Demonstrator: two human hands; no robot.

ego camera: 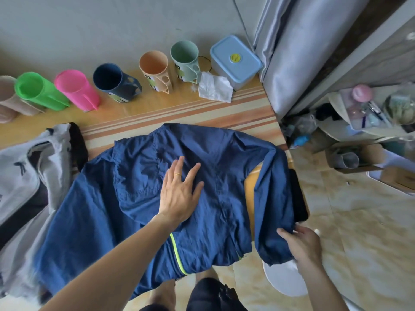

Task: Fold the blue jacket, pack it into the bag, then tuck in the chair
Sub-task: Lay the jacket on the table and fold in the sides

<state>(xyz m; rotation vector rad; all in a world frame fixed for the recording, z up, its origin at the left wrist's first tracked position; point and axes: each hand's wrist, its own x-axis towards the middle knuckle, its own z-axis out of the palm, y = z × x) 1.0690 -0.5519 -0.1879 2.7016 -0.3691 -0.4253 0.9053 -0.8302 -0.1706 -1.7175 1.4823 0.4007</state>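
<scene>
The right hand (302, 243) pinches the cuff of the blue jacket (139, 212), which is spread over the table (179, 113). The left hand (179, 196) lies flat, fingers splayed, on its middle. The grey bag (29, 176) sits left.

I count six plastic cups along the wall — one beige (6, 99), one green (38, 90), one pink (76, 88), one navy (112, 83), one peach (155, 68), one mint (185, 57). There is one pale blue lidded plastic box (234, 61), one crumpled white tissue (214, 86), one dark blue fabric jacket (139, 198), one grey cloth bag (33, 167) — and my two hands, left (179, 194) and right (303, 243).
</scene>
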